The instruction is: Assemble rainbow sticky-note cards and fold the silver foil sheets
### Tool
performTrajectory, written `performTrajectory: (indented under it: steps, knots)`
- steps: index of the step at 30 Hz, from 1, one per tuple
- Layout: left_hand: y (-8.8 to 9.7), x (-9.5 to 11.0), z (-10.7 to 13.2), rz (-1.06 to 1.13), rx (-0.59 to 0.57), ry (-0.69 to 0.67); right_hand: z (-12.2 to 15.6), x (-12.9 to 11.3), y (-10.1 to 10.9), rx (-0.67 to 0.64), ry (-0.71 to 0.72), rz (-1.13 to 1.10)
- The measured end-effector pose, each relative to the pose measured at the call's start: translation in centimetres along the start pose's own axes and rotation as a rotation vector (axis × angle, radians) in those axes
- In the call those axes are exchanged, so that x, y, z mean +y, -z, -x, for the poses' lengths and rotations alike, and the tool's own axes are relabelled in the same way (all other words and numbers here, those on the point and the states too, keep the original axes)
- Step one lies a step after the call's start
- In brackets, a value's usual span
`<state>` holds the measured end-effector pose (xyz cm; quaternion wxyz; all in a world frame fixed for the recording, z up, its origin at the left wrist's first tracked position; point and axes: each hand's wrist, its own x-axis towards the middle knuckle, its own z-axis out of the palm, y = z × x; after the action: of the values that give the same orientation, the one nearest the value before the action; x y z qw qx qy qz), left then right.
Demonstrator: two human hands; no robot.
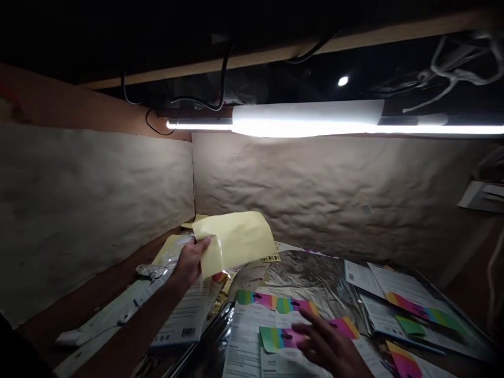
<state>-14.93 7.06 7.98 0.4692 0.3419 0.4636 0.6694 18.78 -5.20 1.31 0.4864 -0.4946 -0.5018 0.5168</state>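
My left hand [192, 258] pinches the left edge of a pale yellow, slightly glossy sheet [240, 236] that curves up in the air near the back corner. My right hand [328, 341] is low at the front with its fingers apart and nothing in them. Beneath it lie printed white packages [244, 336] with rainbow-coloured hanging tabs. Whether my fingers touch one of these packages, I cannot tell. Part of a sheet with dark print [272, 257] shows behind the yellow one.
Shiny silver film [305, 275] covers the middle of the worktop. More tabbed packages [409, 302] lie at right. Crumpled clear plastic [155, 270] and another white package [181, 320] lie at left. A lit tube lamp [307, 127] hangs low across the back, with loose cables [224, 79] above.
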Motion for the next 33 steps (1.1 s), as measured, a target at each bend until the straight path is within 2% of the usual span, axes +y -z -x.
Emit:
performTrajectory:
  steps: [2,4,6,8,12,19,25,31,33]
  knots:
    - [-2.6,-2.1,2.8,0.053,-0.076,0.098,-1.8,-1.7,-2.2,-0.133,-0.166,-0.324]
    - [-4.7,-4.2,5.0,0.107,-0.136,0.186,-3.7,-2.7,-3.8,-0.196,-0.254,-0.529]
    - [-6.1,-5.8,6.6,0.178,-0.182,0.273,-5.4,-2.9,-4.7,-0.105,-0.213,-0.627]
    - [-6.7,-6.9,7.5,0.247,-0.236,0.356,-6.6,-2.8,-4.8,0.011,-0.139,-0.656]
    - [-6.3,-8.1,8.2,0.22,-0.362,0.476,-7.7,-2.4,-3.8,0.051,-0.055,-0.624]
    - [-5.8,-8.7,9.4,0.097,-0.441,0.542,-8.3,-1.3,-2.3,-0.043,0.022,-0.531]
    - [-5.9,-9.4,9.6,0.001,-0.475,0.384,-8.9,-0.6,-1.5,-0.039,0.036,-0.51]
    - [-5.8,-9.8,9.4,-0.102,-0.359,0.316,-9.1,-0.7,-1.2,-0.075,-0.003,-0.441]
    - [-5.9,-9.6,9.5,-0.081,-0.354,0.309,-9.2,-0.6,-1.0,0.018,0.011,-0.347]
